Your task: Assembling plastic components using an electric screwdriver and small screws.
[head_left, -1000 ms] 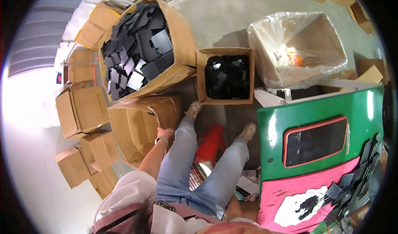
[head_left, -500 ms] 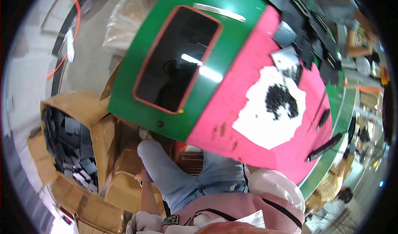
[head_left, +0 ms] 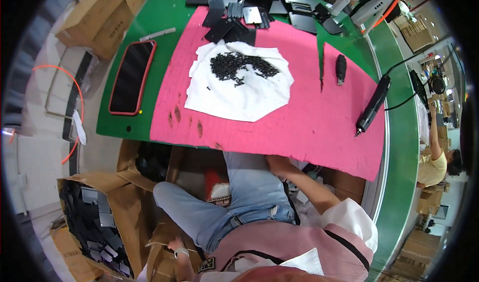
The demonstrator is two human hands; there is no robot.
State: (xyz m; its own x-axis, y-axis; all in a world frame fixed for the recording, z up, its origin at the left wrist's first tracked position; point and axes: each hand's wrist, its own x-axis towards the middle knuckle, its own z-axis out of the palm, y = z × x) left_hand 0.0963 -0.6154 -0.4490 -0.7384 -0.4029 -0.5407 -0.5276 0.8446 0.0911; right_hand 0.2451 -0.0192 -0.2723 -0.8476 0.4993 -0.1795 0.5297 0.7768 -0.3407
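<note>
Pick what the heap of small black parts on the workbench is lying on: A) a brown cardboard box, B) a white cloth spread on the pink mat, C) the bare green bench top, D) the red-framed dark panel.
B: the heap of small black parts sits in the middle of the white cloth, which lies on the pink mat.

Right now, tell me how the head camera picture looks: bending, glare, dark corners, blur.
Head view: the green table edge bows strongly toward the rim, and the corners are black; glare washes out the floor at far left; the white cloth and pink mat at centre are evenly lit and sharp; the left hand is small but clear; the right hand hides under the table.
</note>
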